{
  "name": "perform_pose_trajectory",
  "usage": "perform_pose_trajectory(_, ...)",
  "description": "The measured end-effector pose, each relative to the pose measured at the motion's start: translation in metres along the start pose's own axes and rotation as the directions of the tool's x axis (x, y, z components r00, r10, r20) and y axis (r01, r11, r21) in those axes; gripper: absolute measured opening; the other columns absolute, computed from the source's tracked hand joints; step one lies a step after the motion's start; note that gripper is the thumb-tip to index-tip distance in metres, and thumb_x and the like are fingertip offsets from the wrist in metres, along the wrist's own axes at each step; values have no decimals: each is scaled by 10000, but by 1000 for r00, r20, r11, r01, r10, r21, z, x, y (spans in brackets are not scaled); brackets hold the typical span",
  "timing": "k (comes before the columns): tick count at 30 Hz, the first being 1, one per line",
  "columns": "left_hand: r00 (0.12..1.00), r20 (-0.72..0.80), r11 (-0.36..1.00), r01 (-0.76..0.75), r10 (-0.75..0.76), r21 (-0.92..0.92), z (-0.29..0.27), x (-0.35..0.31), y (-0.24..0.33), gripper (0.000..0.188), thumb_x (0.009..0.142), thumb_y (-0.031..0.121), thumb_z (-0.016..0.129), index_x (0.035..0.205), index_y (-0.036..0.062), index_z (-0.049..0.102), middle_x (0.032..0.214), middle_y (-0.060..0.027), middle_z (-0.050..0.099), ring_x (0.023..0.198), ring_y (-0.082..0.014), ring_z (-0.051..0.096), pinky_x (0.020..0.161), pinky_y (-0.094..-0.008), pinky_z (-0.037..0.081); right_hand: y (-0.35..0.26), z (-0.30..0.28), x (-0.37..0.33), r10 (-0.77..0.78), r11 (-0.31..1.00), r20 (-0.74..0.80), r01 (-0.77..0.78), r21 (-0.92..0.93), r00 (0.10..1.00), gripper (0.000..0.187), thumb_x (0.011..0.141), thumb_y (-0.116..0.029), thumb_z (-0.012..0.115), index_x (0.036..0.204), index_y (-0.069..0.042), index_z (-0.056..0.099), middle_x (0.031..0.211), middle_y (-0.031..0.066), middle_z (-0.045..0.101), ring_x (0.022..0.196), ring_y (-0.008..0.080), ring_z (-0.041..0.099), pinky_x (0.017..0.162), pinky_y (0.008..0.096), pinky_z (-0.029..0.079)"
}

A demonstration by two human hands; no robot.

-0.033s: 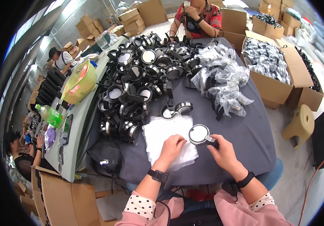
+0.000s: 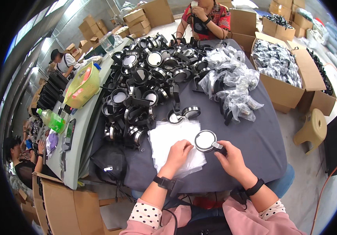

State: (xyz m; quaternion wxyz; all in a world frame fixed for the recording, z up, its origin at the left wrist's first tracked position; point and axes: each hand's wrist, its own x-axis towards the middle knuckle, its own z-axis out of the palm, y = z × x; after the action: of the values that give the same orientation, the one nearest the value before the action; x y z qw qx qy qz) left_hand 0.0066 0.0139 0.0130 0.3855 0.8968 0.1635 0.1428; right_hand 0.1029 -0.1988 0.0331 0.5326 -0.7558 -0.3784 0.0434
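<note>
My right hand (image 2: 232, 157) is closed round the black handle of a round lid-like part (image 2: 205, 140) with a pale disc and a dark, silver-edged rim. I hold it just above the dark tablecloth, at the right edge of a stack of thin, whitish plastic bags (image 2: 164, 137). Over that stack, my left hand (image 2: 179, 153) has its thumb and fingers pinched together at the bags' right side, close to the lid-like part. Beyond the bags lie two more such parts (image 2: 192, 112), in front of a large heap of black-handled ones (image 2: 145, 78).
Bagged parts (image 2: 233, 82) lie at the table's right, with a carton of bagged pieces (image 2: 278, 62) beyond. A black pouch (image 2: 109, 163) sits left of the bags. A yellow basket (image 2: 83, 87) and green bottle (image 2: 53, 120) stand on the side table. Another person (image 2: 207, 19) sits opposite.
The lid-like part in my right hand has shifted very slightly left toward my left hand. Little else differs.
</note>
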Motion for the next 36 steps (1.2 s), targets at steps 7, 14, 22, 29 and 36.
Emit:
perform_pose_trajectory(7, 981, -57, 981, -183, 187, 62, 5, -1, -13, 85, 866, 63, 599, 900, -14, 597, 843, -197, 620, 819, -385, 594, 736, -442, 478, -5, 12, 1, -70, 988, 83, 81, -132, 994, 346, 817, -131, 692, 1127, -42, 565, 958, 154, 646, 883, 343, 636, 743, 404, 516)
perform_pose_trajectory(14, 999, -41, 987, 24, -31, -157, 2, 2, -15, 123, 920, 85, 586, 935, -24, 641, 819, -138, 677, 725, -219, 638, 678, -326, 494, -9, 0, -4, -27, 943, 238, 104, -316, 971, 292, 802, -171, 695, 1066, -90, 597, 890, 100, 636, 831, 316, 635, 691, 419, 511)
perform_pose_trajectory(22, 998, -22, 958, 58, -67, -282, 3, 0, -17, 175, 936, 132, 586, 929, -29, 655, 819, -127, 690, 732, -186, 648, 680, -309, 499, -10, -17, 11, 167, 981, 350, -121, -150, 922, 282, 834, -144, 667, 1062, -6, 576, 849, 199, 659, 825, 368, 651, 694, 405, 511)
perform_pose_trajectory(29, 963, -47, 963, -263, 266, 58, 9, 0, -18, 94, 869, 75, 600, 883, -13, 631, 926, -143, 656, 872, -324, 604, 800, -389, 485, -14, -6, 18, 393, 750, 195, -436, 497, 899, 300, 893, -118, 634, 1130, 11, 502, 715, 77, 594, 608, 120, 575, 520, 295, 470)
perform_pose_trajectory(36, 946, -114, 952, -295, 303, 83, 11, 1, -20, 83, 859, 50, 587, 872, -28, 615, 946, -159, 644, 898, -356, 597, 818, -399, 483, -16, 13, 3, 154, 988, 194, -147, -50, 969, 324, 857, -130, 642, 1126, -9, 507, 913, 235, 643, 862, 424, 626, 728, 450, 503)
